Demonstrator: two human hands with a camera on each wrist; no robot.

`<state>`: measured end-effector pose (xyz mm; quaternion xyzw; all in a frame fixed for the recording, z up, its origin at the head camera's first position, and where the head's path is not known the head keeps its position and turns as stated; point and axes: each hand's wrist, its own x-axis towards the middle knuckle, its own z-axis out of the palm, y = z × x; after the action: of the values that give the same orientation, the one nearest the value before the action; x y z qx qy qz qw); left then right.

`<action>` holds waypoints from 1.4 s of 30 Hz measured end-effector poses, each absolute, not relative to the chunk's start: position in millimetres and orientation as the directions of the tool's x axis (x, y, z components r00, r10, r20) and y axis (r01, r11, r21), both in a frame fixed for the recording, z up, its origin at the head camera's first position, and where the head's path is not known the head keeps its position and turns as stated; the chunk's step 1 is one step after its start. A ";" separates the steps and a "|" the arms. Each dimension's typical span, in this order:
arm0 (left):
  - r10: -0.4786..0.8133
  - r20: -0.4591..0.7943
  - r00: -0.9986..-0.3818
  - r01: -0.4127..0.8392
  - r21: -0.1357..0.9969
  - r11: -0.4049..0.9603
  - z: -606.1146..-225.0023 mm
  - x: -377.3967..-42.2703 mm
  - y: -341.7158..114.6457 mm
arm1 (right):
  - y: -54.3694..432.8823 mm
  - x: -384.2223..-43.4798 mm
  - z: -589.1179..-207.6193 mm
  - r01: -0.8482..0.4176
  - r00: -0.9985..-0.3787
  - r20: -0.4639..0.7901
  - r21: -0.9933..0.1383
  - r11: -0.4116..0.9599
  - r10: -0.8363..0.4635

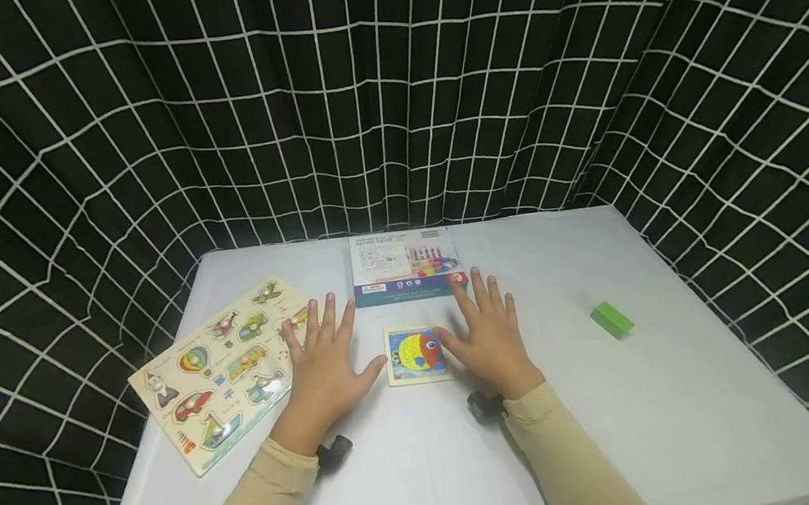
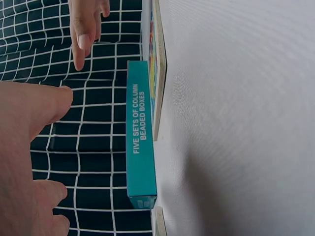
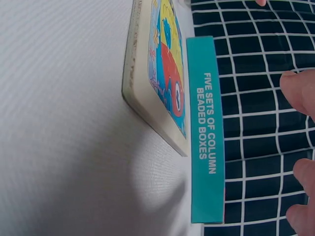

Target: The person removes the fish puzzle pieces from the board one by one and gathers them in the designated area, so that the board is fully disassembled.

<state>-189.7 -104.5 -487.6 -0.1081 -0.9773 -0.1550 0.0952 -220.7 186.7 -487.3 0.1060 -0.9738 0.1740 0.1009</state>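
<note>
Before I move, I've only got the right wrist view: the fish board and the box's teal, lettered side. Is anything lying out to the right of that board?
Observer: Yes, a green block lies by itself on the table, well to the right of the fish board.

Operator: Understood. And what's over on the left?

Observer: A larger puzzle board lies there at a slant, with pieces such as a hot-air balloon, a car and a sailboat.

Operator: Last one: I can't see the top of the box. Is it plain?

Observer: No, the top of the box carries printed pictures, some in bright colours.
</note>
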 end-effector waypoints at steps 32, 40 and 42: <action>0.506 0.124 -0.854 0.497 0.486 0.719 -489.2 -188.5 -95.2 | 119.8 -252.1 -433.3 -0.366 -0.891 -0.059 -0.491 0.791 -0.449; 0.517 0.064 -0.854 0.498 0.393 0.773 -498.1 -183.4 -85.3 | 97.4 -270.4 -454.5 -0.412 -0.816 -0.214 -0.435 0.801 -0.537; 0.521 0.074 -0.851 0.508 0.374 0.776 -499.4 -181.9 -83.6 | 96.9 -271.3 -456.8 -0.416 -0.817 -0.219 -0.416 0.808 -0.534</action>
<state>-181.9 -83.6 -499.4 -0.2729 -0.9422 -0.1937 -0.0166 -271.3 96.9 -456.8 0.2536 -0.9364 0.1776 -0.1650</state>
